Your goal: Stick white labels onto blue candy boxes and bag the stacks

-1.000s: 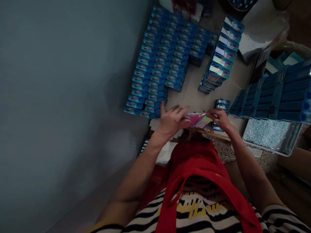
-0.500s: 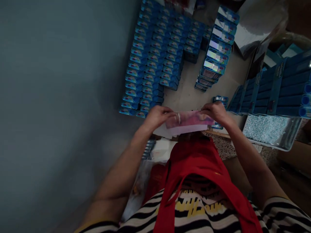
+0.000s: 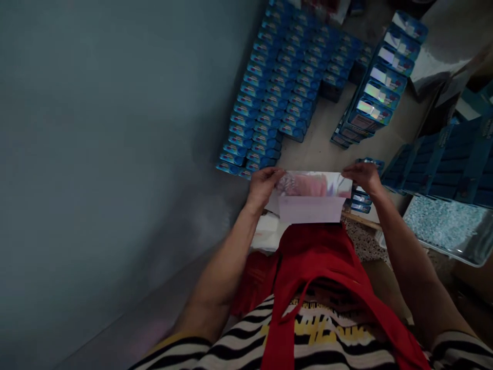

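Observation:
A shiny, mirror-like sheet [image 3: 314,185] with a pinkish reflection is stretched between my two hands in front of the red apron. A pale, paper-like flap [image 3: 311,209] hangs along its lower edge; whether it is one piece with the sheet I cannot tell. My left hand [image 3: 265,186] pinches the sheet's upper left corner between thumb and fingers. At the upper right corner my right hand [image 3: 363,177] grips it the same way. Just beyond lies the tabletop [image 3: 314,151], and a short stack of blue boxes [image 3: 361,199] stands beneath my right hand.
Rows of small blue boxes [image 3: 269,103] fill the left of the table against the grey wall [image 3: 115,128]. Another row of boxes with shiny strips [image 3: 379,92] stands to the right. A clear tray [image 3: 447,221] holds pale blue bits, with more blue cartons [image 3: 454,159] behind it.
My view has shifted, so the scene sits further right. The sheet has tilted and more of its pale lower flap shows; its surface reflects silver and pink instead of mostly pink.

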Available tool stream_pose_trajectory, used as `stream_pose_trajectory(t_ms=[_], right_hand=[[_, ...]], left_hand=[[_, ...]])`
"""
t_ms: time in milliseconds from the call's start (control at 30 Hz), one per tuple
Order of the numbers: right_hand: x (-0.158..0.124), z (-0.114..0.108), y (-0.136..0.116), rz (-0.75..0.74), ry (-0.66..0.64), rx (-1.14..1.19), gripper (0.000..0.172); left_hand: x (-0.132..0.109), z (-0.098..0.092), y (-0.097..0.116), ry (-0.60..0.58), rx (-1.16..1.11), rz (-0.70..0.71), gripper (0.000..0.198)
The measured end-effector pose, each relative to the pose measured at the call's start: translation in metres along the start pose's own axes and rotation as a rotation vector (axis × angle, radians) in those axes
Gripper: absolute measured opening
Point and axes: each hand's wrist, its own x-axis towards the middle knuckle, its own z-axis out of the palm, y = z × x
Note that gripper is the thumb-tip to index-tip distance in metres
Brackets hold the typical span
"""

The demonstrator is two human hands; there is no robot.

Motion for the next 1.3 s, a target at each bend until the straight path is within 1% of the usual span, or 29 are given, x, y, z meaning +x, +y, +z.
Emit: stream_pose_trajectory(t_ms=[67, 133, 200, 233, 267, 300, 367, 433, 467, 533, 567, 633, 767, 867, 933, 1000, 1100, 1167, 1233, 1300], right_hand=[[0.013, 0.009, 0.008, -0.01, 0.111, -0.007, 0.045], [0.023, 0.016, 0.012, -0.035, 0.238, -0.091, 0.041], [0.025, 0.026, 0.01, -0.13, 0.365, -0.258, 0.034], [0.022, 0.033, 0.006, -0.201, 0.401, -0.354, 0.031], [0.018, 0.044, 0.0, -0.278, 0.403, -0.438, 0.03], [0.012, 0.058, -0.006, -0.352, 0.366, -0.499, 0.03], [0.0, 0.095, -0.021, -0.466, 0.213, -0.545, 0.032], [-0.008, 0.135, -0.033, -0.529, 0.053, -0.535, 0.035], [-0.009, 0.153, -0.037, -0.541, 0.006, -0.529, 0.036], [-0.007, 0.18, -0.039, -0.521, -0.01, -0.523, 0.036], [-0.005, 0.188, -0.037, -0.496, 0.002, -0.518, 0.036], [0.0, 0.196, -0.03, -0.453, 0.017, -0.5, 0.038], [0.003, 0.194, -0.011, -0.448, 0.002, -0.474, 0.039], [0.005, 0.192, -0.006, -0.446, -0.011, -0.466, 0.034], [0.007, 0.191, -0.008, -0.452, -0.026, -0.465, 0.03], [0.011, 0.19, -0.014, -0.466, -0.033, -0.491, 0.027], [0.014, 0.189, -0.024, -0.517, -0.045, -0.63, 0.03], [0.013, 0.191, -0.026, -0.565, -0.089, -0.733, 0.036], [0.01, 0.197, -0.022, -0.593, -0.145, -0.781, 0.044], [0.006, 0.205, -0.012, -0.594, -0.157, -0.766, 0.051]], left_hand=[[0.003, -0.006, -0.003, -0.062, -0.034, -0.045, 0.049], [0.007, -0.006, -0.008, -0.134, -0.074, -0.089, 0.053], [0.011, -0.001, -0.013, -0.136, -0.117, -0.115, 0.052], [0.013, 0.003, -0.016, -0.118, -0.138, -0.121, 0.052], [0.014, 0.007, -0.018, -0.1, -0.155, -0.123, 0.051], [0.015, 0.011, -0.02, -0.086, -0.165, -0.124, 0.051], [0.017, 0.017, -0.022, -0.076, -0.17, -0.15, 0.052], [0.018, 0.019, -0.021, -0.063, -0.172, -0.198, 0.053], [0.019, 0.019, -0.02, -0.05, -0.173, -0.219, 0.054], [0.021, 0.018, -0.019, -0.025, -0.179, -0.246, 0.058], [0.022, 0.018, -0.02, -0.023, -0.184, -0.251, 0.061], [0.024, 0.017, -0.023, -0.029, -0.2, -0.26, 0.067], [0.025, 0.018, -0.035, -0.051, -0.246, -0.275, 0.072], [0.024, 0.016, -0.041, -0.098, -0.292, -0.248, 0.061], [0.022, 0.014, -0.043, -0.142, -0.303, -0.222, 0.054], [0.019, 0.012, -0.042, -0.162, -0.3, -0.212, 0.053], [0.018, 0.014, -0.042, -0.116, -0.305, -0.224, 0.052], [0.02, 0.017, -0.043, -0.083, -0.33, -0.229, 0.048], [0.024, 0.022, -0.044, -0.061, -0.365, -0.229, 0.046], [0.028, 0.025, -0.046, -0.031, -0.387, -0.234, 0.043]])
